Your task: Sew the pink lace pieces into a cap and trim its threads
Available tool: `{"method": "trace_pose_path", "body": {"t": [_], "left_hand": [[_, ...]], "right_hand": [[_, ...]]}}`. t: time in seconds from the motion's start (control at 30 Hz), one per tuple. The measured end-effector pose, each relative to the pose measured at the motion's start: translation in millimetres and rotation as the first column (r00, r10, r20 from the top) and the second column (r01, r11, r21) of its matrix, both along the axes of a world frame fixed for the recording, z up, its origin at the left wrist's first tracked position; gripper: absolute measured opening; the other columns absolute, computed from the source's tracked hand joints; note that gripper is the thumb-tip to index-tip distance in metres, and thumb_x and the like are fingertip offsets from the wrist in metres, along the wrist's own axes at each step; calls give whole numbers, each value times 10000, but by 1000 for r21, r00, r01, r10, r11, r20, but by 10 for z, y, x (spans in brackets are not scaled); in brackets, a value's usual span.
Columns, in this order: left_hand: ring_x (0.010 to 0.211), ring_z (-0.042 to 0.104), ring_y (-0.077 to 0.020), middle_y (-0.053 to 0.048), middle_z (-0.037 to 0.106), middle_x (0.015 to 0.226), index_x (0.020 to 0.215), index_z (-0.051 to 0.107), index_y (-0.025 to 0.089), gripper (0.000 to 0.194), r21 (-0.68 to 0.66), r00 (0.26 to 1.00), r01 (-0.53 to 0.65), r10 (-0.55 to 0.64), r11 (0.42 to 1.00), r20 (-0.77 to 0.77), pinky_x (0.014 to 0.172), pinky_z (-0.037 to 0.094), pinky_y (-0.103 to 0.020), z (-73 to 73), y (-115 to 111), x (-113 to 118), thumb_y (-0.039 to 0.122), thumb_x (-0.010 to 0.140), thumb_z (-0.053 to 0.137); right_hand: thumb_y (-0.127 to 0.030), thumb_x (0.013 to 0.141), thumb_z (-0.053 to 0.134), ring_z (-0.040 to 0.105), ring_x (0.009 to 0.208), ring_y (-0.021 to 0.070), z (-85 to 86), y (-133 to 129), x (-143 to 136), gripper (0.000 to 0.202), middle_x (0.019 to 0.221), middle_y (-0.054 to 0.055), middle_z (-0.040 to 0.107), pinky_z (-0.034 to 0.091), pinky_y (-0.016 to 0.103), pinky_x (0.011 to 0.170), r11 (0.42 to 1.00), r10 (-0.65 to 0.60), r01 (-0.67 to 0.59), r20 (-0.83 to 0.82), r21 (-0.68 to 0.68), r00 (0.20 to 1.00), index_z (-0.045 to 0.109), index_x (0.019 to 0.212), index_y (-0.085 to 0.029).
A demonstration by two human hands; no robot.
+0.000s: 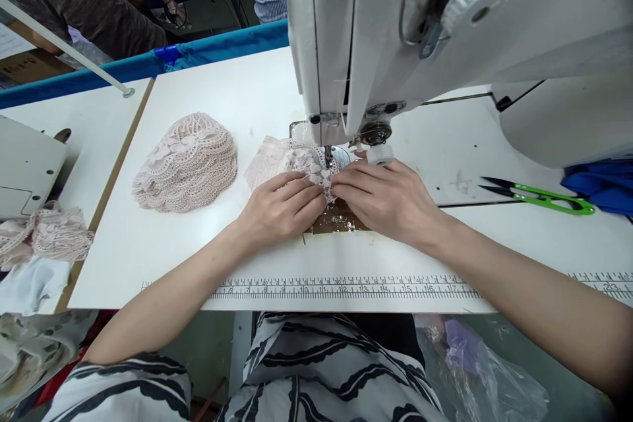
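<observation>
A pale pink lace piece (270,159) lies under the needle and presser foot (328,155) of a white sewing machine (326,33). My left hand (283,210) presses on the lace just left of the foot, fingers bent and close together. On the right side of the foot, my right hand (386,196) grips the lace edge with its fingertips, its forefinger partly hidden behind a white machine part. Both hands' fingertips nearly meet in front of the needle. A stack of similar lace pieces (186,163) sits to the left on the white table.
Green-handled thread snips (548,199) and a blue cloth (601,186) lie at the right. A printed ruler (346,289) runs along the front edge. Another machine (30,168) with lace stands far left. A person (93,3) is beyond the blue cloth edge.
</observation>
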State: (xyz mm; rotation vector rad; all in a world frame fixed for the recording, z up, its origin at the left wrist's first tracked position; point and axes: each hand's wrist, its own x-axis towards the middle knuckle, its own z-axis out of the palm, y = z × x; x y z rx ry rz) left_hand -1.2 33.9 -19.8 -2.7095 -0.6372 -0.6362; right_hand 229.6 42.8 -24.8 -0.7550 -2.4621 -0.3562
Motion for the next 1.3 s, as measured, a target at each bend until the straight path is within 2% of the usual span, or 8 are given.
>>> {"method": "trace_pose_path", "body": {"t": [0.1,0.17,0.37,0.67,0.83,1.0,1.13,1.3], "left_hand": [[994,710,-226,-111,744,1129,1177,650,152,262,-189,991,-127,134,974,21,846,600,-370,38,1,41,256,941,602],[1053,673,-266,-154,685,1203,1286,604,126,406,-365,971,-222,240,904,5,828,596,-396,74,40,64,315,927,616],[1025,653,-238,-96,665,1158,1129,704,172,280,-619,950,-249,312,745,-7,857,567,-367,149,285,133,248,876,613],[946,637,-279,-70,717,940,932,755,218,189,-397,852,-464,522,792,45,839,491,-440,29,341,348,350,868,636],[919,637,-259,-57,738,958,918,752,224,167,-448,884,-414,467,792,9,841,481,-429,51,352,290,268,872,598],[981,621,-281,-52,738,985,989,757,243,205,-410,897,-395,442,822,21,886,459,-469,59,322,272,384,875,660],[960,630,-252,-43,743,968,901,755,233,130,-405,907,-370,420,836,39,901,446,-445,70,356,227,285,887,637],[927,628,-231,-34,732,934,859,734,216,103,-307,952,-283,304,909,22,923,441,-434,54,414,142,234,872,633]], "right_hand": [[-100,991,488,705,903,154,-11,23,7,274,969,-14,787,512,316,821,1000,0,-1,-45,-24,999,731,938,-216],[-155,1009,491,707,850,151,-23,45,2,269,903,-19,785,509,299,737,993,-42,30,-98,-112,994,742,944,-225],[-328,1013,486,665,709,176,-70,107,-62,300,826,6,757,413,303,573,910,-297,194,-249,-367,922,778,1030,-261],[-340,1005,471,656,785,204,-63,123,-90,315,875,15,742,396,323,625,879,-366,233,-274,-415,890,771,1061,-260],[-342,1012,471,643,772,194,-41,121,-99,311,881,14,738,368,318,619,869,-366,241,-234,-433,901,765,1076,-259],[-320,1001,505,637,730,173,-41,119,-100,278,849,4,739,347,294,601,880,-362,231,-270,-415,892,770,1052,-251],[-300,990,534,643,708,163,-54,121,-104,253,818,0,744,340,276,581,897,-333,201,-305,-394,892,779,1011,-238],[-289,978,554,663,708,156,-84,109,-104,235,818,-10,759,366,274,580,910,-307,168,-346,-378,886,782,976,-232]]}}
